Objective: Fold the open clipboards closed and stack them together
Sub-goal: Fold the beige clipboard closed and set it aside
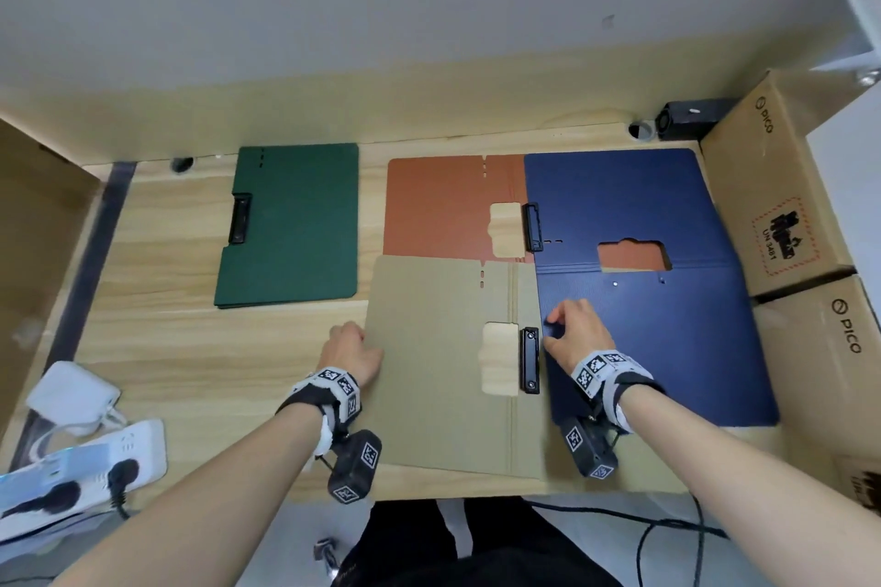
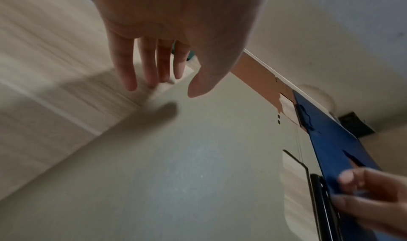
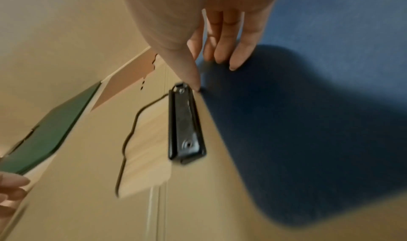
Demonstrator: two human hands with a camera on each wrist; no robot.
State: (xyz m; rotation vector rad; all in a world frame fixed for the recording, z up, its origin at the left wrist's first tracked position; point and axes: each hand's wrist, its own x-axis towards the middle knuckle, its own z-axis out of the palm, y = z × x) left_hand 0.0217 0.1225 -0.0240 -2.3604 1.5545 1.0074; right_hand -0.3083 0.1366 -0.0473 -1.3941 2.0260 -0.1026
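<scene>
A tan clipboard (image 1: 438, 362) lies open at the front centre, its black clip (image 1: 529, 360) beside a cut-out window. Its right half lies under an open blue clipboard (image 1: 643, 324). Behind them an orange open clipboard (image 1: 438, 205) is partly covered by the blue one. A green clipboard (image 1: 291, 224) lies closed at the back left. My left hand (image 1: 362, 338) hangs with straight fingers (image 2: 130, 74) at the tan cover's left edge, thumb above the cover. My right hand (image 1: 550, 327) pinches the blue cover's left edge beside the clip (image 3: 185, 122), thumb (image 3: 189, 70) at the edge, fingers on top.
Cardboard boxes (image 1: 782, 195) stand along the right side against the blue clipboard. A white power strip (image 1: 81, 467) and a white adapter (image 1: 71, 391) lie at the front left. A black device (image 1: 691, 117) sits at the back right. Bare wood shows between the green and tan clipboards.
</scene>
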